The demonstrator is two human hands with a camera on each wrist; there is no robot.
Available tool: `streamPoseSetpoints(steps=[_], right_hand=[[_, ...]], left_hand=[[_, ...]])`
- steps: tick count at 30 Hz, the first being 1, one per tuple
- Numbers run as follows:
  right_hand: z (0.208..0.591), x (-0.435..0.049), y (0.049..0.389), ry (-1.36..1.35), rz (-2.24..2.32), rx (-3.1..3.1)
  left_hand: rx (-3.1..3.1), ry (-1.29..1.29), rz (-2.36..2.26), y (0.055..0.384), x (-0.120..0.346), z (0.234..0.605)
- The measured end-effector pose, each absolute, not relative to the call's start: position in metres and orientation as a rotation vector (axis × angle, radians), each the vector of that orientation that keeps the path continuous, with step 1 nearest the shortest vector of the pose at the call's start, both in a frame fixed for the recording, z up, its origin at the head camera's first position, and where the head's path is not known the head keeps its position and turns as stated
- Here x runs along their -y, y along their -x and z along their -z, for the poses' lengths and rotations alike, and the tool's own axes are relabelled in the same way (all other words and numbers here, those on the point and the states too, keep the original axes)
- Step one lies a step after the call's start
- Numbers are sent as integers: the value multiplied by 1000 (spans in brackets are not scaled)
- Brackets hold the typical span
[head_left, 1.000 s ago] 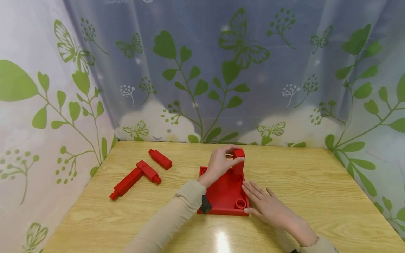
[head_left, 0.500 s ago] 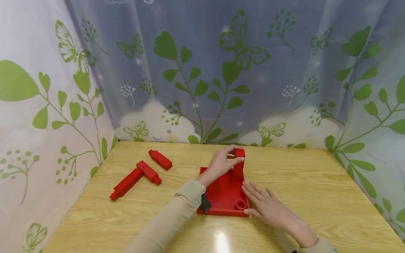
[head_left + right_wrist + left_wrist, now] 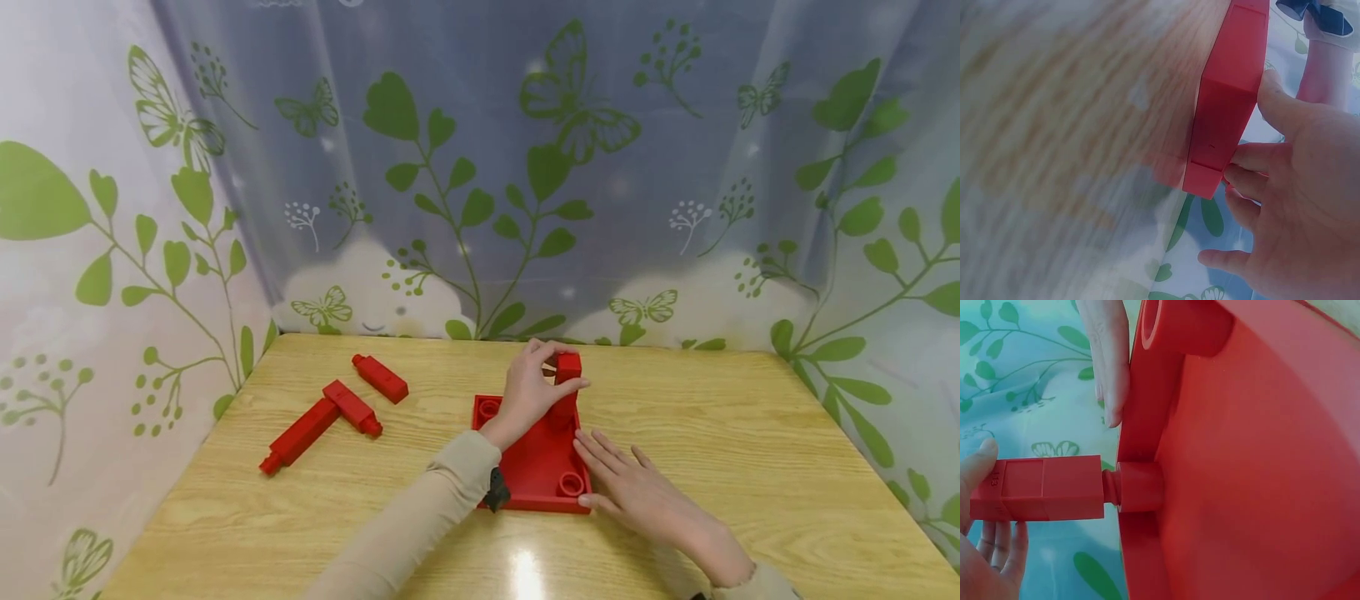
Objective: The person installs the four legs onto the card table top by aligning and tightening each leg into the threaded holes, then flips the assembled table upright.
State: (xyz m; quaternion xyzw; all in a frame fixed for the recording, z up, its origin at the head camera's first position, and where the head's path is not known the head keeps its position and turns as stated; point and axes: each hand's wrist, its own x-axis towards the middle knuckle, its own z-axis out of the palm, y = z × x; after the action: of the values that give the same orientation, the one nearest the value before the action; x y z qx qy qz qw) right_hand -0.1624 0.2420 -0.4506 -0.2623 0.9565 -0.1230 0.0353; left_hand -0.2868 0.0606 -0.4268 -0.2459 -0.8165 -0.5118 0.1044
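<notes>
A red square leg (image 3: 1054, 487) stands upright over the far right socket (image 3: 1141, 487) of an upturned red tabletop (image 3: 536, 454) with raised edges. Part of its threaded end shows above that socket in the left wrist view. My left hand (image 3: 525, 387) holds the leg near its top, thumb on one side and fingers on the other. Along the tabletop's right edge lies my right hand (image 3: 637, 492), its fingers straight and its thumb at the near corner. In the right wrist view the fingers (image 3: 1244, 156) touch the tabletop's outer side (image 3: 1225, 112).
Three more red legs lie at the left of the wooden table (image 3: 675, 400): a lone leg (image 3: 381, 379), a middle leg (image 3: 352, 408) and a longer-looking leg (image 3: 300, 435) that touches it. A patterned curtain (image 3: 480, 167) closes off the back and sides.
My left hand has turned a little around the leg, its thumb now further right and its wrist shifted right, uncovering the far left socket. The right hand and the loose legs have stayed put.
</notes>
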Motion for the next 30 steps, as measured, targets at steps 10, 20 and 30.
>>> streamPoseSetpoints(steps=[10, 20, 30], right_hand=[[450, -240, 161, 814, 383, -2952], [450, -241, 162, 803, 401, -2934], [449, -241, 162, 803, 410, -2918]], left_hand=[[2422, 886, 1652, 287, -47, 426], [2535, 1067, 1734, 294, -37, 422], [2486, 901, 1583, 284, -54, 425]])
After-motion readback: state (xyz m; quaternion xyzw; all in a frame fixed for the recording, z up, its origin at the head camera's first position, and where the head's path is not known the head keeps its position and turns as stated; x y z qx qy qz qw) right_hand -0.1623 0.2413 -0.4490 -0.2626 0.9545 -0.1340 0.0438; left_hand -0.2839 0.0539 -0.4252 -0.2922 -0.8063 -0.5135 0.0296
